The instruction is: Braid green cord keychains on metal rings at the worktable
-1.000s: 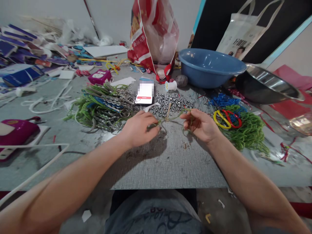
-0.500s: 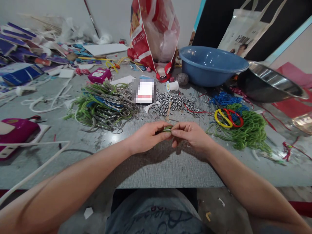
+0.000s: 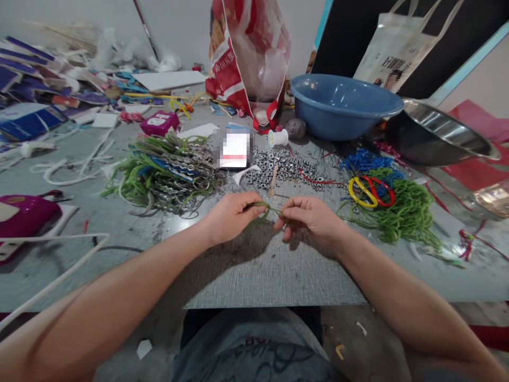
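A green cord [image 3: 272, 209] stretches across the short gap between my two hands, above the near middle of the table. My left hand [image 3: 233, 216] pinches one part of it between thumb and fingers, where a small loop shows. With thumb and forefinger, my right hand [image 3: 304, 216] grips the other end; its lower fingers curl loosely below. Just beyond the hands lie many small metal nuts [image 3: 274, 168] and a thin pale stick [image 3: 273, 180]. To the left is a bundle of green and grey cords with metal pieces [image 3: 167, 170].
Scissors with yellow and red handles [image 3: 370, 192] lie on green cords [image 3: 409, 212] at the right. Behind stand a blue basin [image 3: 345, 109], a metal bowl [image 3: 441, 132], a white thread spool [image 3: 277, 138] and a red bag [image 3: 248, 58]. A white cable [image 3: 55, 289] crosses the left side.
My hands have drawn slightly apart, the left one moving left. More of the green cord now shows between them. The whole view has shifted a little.
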A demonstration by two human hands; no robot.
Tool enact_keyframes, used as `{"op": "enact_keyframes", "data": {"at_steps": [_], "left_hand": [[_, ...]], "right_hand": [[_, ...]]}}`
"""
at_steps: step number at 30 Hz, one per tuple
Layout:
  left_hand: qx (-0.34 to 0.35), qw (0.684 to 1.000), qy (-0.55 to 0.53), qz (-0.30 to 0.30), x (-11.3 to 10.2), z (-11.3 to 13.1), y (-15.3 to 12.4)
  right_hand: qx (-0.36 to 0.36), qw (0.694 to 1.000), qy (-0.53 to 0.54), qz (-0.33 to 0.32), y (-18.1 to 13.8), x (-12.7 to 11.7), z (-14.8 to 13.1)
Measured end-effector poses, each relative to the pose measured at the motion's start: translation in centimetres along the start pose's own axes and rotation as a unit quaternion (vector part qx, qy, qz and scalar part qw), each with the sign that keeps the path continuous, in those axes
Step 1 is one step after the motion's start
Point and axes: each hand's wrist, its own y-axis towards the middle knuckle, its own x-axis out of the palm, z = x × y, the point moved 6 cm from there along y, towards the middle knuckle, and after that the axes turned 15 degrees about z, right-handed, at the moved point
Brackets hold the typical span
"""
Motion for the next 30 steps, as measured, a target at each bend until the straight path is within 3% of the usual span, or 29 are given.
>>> {"op": "enact_keyframes", "data": {"at_steps": [7, 17, 24, 26, 28, 30], "left_hand": [[-0.029, 0.996, 0.006, 0.085, -1.7, -1.0, 0.6], [-0.069, 0.982, -0.054, 0.165, -2.7, -2.7, 0.7], [-0.092, 0.975, -0.086, 0.184, -2.8, -2.9, 0.8], [-0.113, 0.971, -0.107, 0.184, -2.8, -2.9, 0.8], [-0.136, 0.963, -0.129, 0.195, -3.0, -2.9, 0.8], [-0.160, 0.947, -0.170, 0.222, -3.4, -3.0, 0.8]], "right_hand": [[0.016, 1.000, 0.004, 0.014, 0.4, -0.9, -0.3], [-0.038, 0.996, -0.081, 0.029, 1.0, -1.9, -0.9], [-0.110, 0.965, -0.232, -0.046, 0.1, -1.9, -2.0], [-0.115, 0.976, -0.184, -0.015, 0.4, -2.5, -2.4], [-0.120, 0.989, -0.064, 0.051, 0.9, -3.7, -3.0], [-0.125, 0.982, 0.072, 0.119, 1.5, -5.2, -3.6]]}}
